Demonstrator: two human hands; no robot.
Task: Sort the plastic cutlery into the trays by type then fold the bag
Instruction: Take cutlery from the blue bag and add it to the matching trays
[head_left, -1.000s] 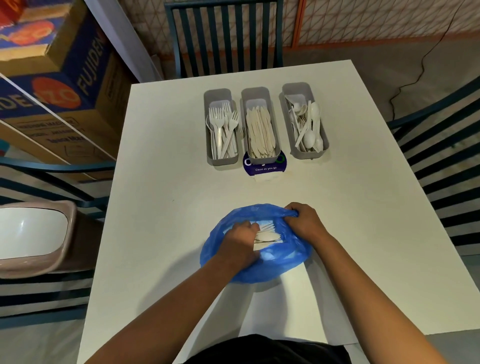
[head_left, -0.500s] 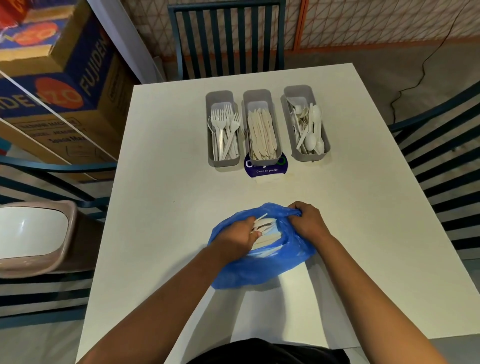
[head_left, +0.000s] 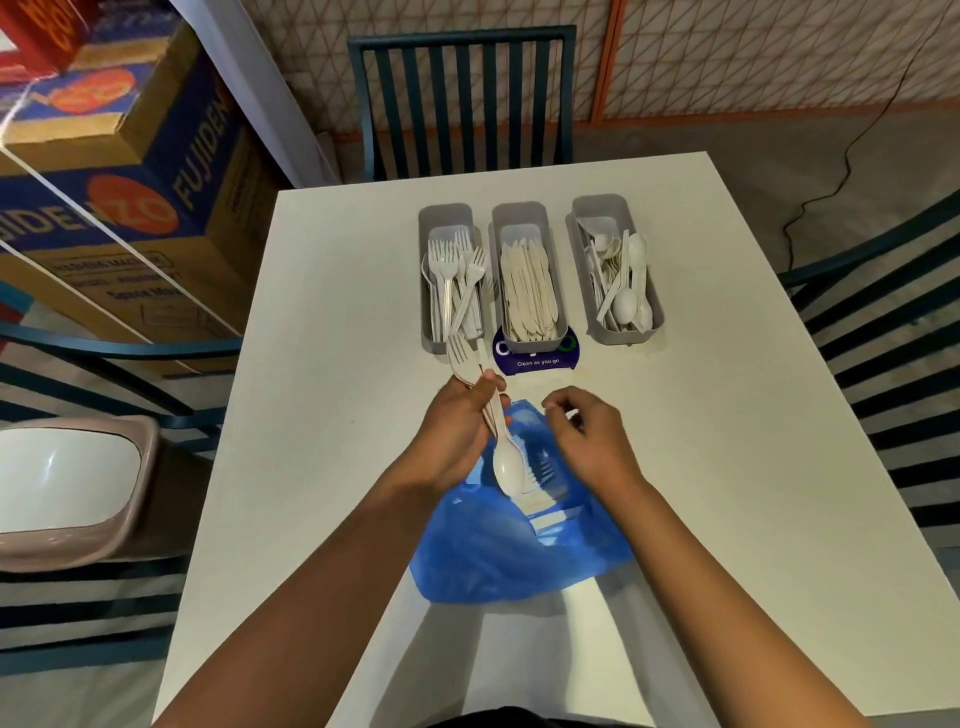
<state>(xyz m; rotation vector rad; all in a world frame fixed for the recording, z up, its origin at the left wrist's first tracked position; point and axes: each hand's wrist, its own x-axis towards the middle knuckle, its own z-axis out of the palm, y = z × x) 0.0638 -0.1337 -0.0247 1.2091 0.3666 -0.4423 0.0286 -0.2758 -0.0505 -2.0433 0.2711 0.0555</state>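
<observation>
A blue bag (head_left: 519, 551) lies on the white counter (head_left: 727, 467) nearest the person, with cutlery still inside. Above it, the left hand (head_left: 457, 431) clamps a bundle of a spoon (head_left: 506, 465) and fork (head_left: 460, 356). The right hand (head_left: 592, 441) hovers beside, fingers loosely curled, holding nothing. Beyond stand 3 trays: forks (head_left: 449, 275), knives (head_left: 527, 275), spoons (head_left: 615, 270). A chair (head_left: 462, 104) stands behind the counter.

White desk (head_left: 322, 415): three grey trays (head_left: 451, 280) side by side at far end, dark blue sticker (head_left: 540, 358) under middle tray, blue bag (head_left: 519, 556) near front edge.
</observation>
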